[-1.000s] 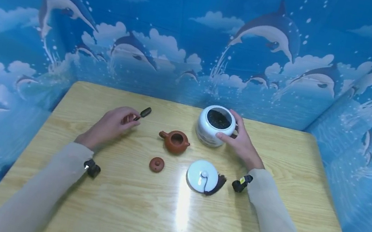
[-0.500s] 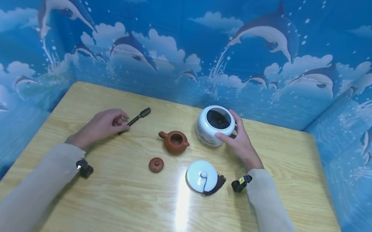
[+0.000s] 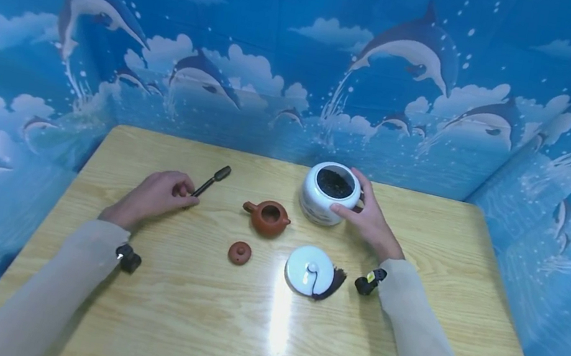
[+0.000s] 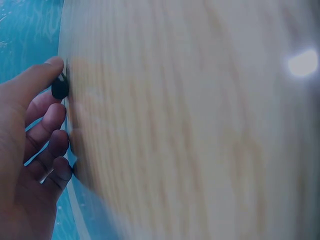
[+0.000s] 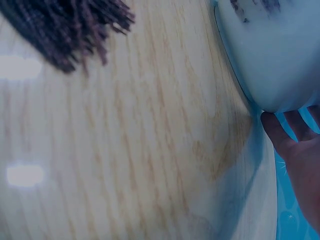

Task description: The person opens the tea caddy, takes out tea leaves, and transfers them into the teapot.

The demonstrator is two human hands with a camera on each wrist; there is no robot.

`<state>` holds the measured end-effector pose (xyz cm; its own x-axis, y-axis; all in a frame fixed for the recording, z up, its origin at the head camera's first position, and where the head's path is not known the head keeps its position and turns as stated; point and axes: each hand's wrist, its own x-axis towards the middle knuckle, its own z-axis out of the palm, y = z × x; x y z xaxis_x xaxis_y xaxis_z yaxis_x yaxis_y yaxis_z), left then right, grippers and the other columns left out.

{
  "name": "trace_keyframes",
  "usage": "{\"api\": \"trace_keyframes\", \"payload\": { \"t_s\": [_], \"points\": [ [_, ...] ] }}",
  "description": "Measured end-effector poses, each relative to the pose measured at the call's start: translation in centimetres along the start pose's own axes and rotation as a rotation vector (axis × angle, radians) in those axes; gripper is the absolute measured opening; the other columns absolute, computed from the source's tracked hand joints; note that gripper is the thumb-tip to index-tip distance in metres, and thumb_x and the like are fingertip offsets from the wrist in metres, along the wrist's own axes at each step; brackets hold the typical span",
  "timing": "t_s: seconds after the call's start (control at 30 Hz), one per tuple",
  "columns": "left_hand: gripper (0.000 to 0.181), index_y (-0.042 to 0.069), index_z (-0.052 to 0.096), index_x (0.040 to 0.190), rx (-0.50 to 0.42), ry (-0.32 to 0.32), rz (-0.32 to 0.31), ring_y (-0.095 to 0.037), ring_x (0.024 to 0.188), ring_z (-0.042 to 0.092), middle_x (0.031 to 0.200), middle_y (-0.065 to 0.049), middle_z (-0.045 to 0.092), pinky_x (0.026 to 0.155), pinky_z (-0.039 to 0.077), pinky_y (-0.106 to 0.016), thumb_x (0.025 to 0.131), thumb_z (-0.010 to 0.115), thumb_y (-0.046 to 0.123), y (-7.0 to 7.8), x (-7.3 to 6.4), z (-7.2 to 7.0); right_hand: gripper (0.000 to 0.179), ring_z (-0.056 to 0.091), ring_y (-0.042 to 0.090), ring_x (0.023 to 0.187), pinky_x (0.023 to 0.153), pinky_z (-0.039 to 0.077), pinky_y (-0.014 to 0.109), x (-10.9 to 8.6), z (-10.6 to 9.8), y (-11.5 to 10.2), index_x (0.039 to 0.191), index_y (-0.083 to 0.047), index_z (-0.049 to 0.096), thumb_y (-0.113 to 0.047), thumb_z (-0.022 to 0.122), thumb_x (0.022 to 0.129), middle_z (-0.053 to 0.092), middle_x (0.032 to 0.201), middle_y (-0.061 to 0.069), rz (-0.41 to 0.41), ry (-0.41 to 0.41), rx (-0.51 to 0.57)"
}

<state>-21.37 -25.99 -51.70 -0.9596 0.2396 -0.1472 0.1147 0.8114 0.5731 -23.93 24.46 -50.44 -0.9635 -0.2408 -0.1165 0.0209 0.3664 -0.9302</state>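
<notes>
L hand (image 3: 154, 197) now sits further back along the dark tea scoop (image 3: 211, 183) vs. 1 s ago; R hand (image 3: 369, 217) unmoved. Dolphin-print curtain (image 3: 266, 23) hangs behind & beside the wood-grain tabletop (image 3: 193, 320). White ceramic jar (image 3: 310, 198) stands upright nr rear edge, dark leafy fill (image 3: 333, 183) visible; R hand grasps its right side, thumb across front. Brown clay teapot (image 3: 268, 227), uncovered, sits upright just left of jar. White jar lid (image 3: 298, 268) w/ dark tassel (image 3: 337, 281) lies in front of jar. Scoop's left of teapot, handle pinched btwn L thumb & index. Brown teapot lid (image 3: 239, 253), knob up, nr teapot's front.
</notes>
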Motion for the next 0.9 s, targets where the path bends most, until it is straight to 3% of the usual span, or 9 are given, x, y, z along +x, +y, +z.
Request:
{"api": "trace_keyframes", "payload": {
  "t_s": [0.3,0.53,0.9],
  "points": [
    [0.018,0.012,0.076,0.117,0.015,0.017,0.055,-0.025,0.096,0.069,0.105,-0.007,0.074,0.087,0.056,-0.049,0.106,0.072,0.026,-0.1,-0.2,-0.3,0.105,0.023,0.039,0.166,0.130,0.032,0.062,-0.1,0.0,0.0,0.174,-0.044,0.014,-0.039,0.086,0.096,0.017,0.182,0.003,0.001,0.001,-0.006],
    [0.020,0.009,0.075,0.120,0.012,0.119,0.063,-0.032,0.106,0.067,0.116,-0.013,0.070,0.095,0.056,-0.055,0.107,0.071,0.024,0.0,-0.2,-0.5,0.105,0.023,0.040,0.166,0.130,0.032,0.062,-0.2,0.0,0.0,0.174,-0.044,0.014,-0.041,0.085,0.096,0.017,0.182,0.003,0.003,0.005,-0.013],
    [0.026,0.009,0.073,0.129,-0.049,0.236,0.095,-0.030,0.104,0.069,0.121,-0.013,0.074,0.088,0.058,-0.051,0.112,0.065,0.027,1.4,-0.2,-1.3,0.106,0.023,0.038,0.166,0.131,0.032,0.061,-0.2,0.0,-0.1,0.174,-0.045,0.013,-0.042,0.086,0.096,0.017,0.182,0.001,0.010,0.002,-0.007]
  ]
}}
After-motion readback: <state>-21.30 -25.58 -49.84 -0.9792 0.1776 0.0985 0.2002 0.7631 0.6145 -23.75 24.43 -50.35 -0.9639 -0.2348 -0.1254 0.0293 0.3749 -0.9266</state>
